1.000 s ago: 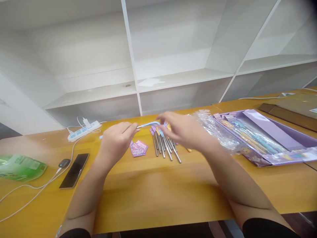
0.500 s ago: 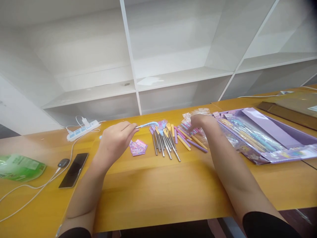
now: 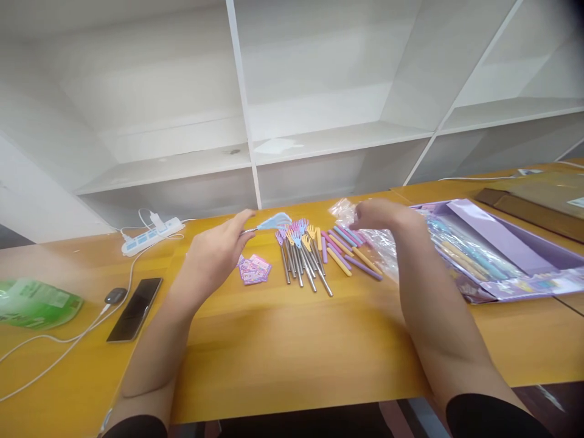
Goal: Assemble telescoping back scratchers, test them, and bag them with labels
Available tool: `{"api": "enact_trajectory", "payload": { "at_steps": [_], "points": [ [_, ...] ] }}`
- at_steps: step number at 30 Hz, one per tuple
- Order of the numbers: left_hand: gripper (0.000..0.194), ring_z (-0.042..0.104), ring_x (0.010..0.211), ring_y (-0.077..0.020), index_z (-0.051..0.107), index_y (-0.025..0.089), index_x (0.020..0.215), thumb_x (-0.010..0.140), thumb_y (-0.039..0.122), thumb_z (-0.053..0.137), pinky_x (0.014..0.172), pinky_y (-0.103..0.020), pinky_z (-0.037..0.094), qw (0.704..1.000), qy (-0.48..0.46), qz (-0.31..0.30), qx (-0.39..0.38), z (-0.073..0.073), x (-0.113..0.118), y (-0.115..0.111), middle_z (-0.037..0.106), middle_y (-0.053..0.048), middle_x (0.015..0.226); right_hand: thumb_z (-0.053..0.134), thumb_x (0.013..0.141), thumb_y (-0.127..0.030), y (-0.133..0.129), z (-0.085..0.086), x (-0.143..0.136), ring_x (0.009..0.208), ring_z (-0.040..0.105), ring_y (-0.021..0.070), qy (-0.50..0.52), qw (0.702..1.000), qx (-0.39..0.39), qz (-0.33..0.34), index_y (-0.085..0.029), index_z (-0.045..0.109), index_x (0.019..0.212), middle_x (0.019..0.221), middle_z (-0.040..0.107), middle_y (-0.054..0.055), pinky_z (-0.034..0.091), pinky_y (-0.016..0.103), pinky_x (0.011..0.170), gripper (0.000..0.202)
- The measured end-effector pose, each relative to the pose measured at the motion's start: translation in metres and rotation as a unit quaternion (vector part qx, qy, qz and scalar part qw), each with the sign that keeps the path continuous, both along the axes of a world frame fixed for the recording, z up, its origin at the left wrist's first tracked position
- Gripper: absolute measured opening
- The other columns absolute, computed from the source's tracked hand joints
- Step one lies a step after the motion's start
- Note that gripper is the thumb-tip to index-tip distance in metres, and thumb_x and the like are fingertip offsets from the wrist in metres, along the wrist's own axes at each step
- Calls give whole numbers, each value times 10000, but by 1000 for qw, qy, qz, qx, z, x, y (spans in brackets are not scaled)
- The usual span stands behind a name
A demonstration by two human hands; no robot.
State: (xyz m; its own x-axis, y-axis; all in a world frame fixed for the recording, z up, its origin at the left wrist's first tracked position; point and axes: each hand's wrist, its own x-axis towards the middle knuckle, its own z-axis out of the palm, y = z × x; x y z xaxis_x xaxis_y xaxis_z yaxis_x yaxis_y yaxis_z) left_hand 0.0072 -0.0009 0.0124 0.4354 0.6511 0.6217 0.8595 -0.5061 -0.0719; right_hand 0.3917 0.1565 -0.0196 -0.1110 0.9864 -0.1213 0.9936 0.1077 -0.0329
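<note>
Our left hand (image 3: 215,254) pinches the pale-blue claw-headed metal rod (image 3: 274,221), ten o'clock of the silver-shafted pastel claws (image 3: 297,239); lowered, it could snag. Brushed by our right hand (image 3: 378,214), grip unclear, the pastel cylindrical tubes (image 3: 339,262) at its seven o'clock could scatter.

No word, number or brand is legible from this viewpoint. Print-like marking, too small or blurred to make out, shows on the pale panel of the green bag (image 3: 34,309) at far left, on the overlapping pink-and-purple cards (image 3: 255,269) mid-table, and along the decorated front edge of the purple box (image 3: 542,283) at right. A white label (image 3: 579,201) sits on the brown cardboard box (image 3: 531,196), cut by the frame edge, wording likewise unreadable.
</note>
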Motion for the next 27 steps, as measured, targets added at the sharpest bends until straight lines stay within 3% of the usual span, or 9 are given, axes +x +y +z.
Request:
{"api": "enact_trajectory", "payload": {
  "at_steps": [2, 4, 8, 12, 15, 18, 21, 23, 27],
  "points": [
    [424, 709, 831, -165, 523, 281, 1506, 1110, 159, 431, 647, -258, 481, 999, -18, -10, -50, -1, -1, 0, 742, -34, 1021, 706, 891, -489, -23, 21, 7, 710, 641, 220, 43, 998, 41, 5, -204, 653, 757, 803, 714, 84, 440, 338, 646, 319],
    [485, 688, 831, -157, 572, 312, 1459, 1084, 88, 362, 679, -259, 502, 996, -16, -22, -89, -3, -1, 2, 703, -38, 1036, 680, 905, -605, -46, 41, 10, 717, 622, 202, 148, 984, 101, 24, -222, 621, 813, 839, 705, 58, 436, 330, 635, 398],
    [289, 669, 839, -160, 715, 271, 1195, 1112, 232, 440, 734, -287, 534, 983, -75, -50, -158, -7, 6, 13, 683, -52, 1067, 656, 928, -706, -79, 59, -11, 619, 517, 143, 381, 913, 120, 80, -237, 569, 819, 703, 579, -2, 395, 304, 568, 490],
    [420, 667, 936, -195, 741, 233, 1105, 1134, 475, 399, 803, -323, 554, 930, -162, -135, -303, -12, 26, 19, 709, -69, 1067, 635, 969, -716, -85, 50, -55, 505, 392, 101, 546, 824, 68, 140, -242, 538, 806, 569, 450, -51, 304, 283, 488, 511],
    [472, 648, 908, -191, 743, 201, 1050, 1097, 567, 448, 750, -292, 535, 871, -196, -183, -411, -17, 41, 18, 716, -69, 1038, 703, 932, -716, -81, 38, -85, 469, 410, 86, 624, 762, 56, 163, -241, 540, 822, 580, 467, -56, 302, 271, 448, 515],
    [419, 619, 753, -150, 761, 197, 1008, 1006, 593, 627, 611, -245, 478, 831, -220, -166, -484, -25, 48, 16, 700, -39, 958, 758, 893, -704, -74, 27, -104, 496, 505, 92, 715, 674, 45, 180, -238, 595, 938, 713, 568, -29, 369, 273, 445, 496],
    [426, 511, 567, -110, 756, 188, 935, 969, 606, 677, 508, -233, 395, 803, -317, -141, -484, -35, 48, 18, 599, 1, 753, 696, 911, -738, -65, 14, -117, 573, 565, 101, 792, 583, 22, 178, -244, 622, 1022, 864, 608, -3, 431, 277, 489, 512],
    [429, 487, 553, -104, 755, 182, 915, 958, 606, 699, 512, -228, 380, 801, -386, -137, -436, -38, 47, 20, 548, 15, 696, 682, 923, -725, -62, 3, -127, 579, 534, 90, 806, 571, 32, 151, -242, 625, 999, 858, 582, -11, 414, 264, 495, 492],
    [407, 514, 615, -107, 759, 174, 852, 932, 573, 750, 559, -231, 413, 816, -462, -144, -317, -35, 47, 22, 616, -14, 786, 687, 935, -706, -69, -15, -148, 710, 590, 115, 754, 626, -32, 199, -231, 650, 1045, 918, 626, 4, 501, 264, 616, 489]
  ]
}}
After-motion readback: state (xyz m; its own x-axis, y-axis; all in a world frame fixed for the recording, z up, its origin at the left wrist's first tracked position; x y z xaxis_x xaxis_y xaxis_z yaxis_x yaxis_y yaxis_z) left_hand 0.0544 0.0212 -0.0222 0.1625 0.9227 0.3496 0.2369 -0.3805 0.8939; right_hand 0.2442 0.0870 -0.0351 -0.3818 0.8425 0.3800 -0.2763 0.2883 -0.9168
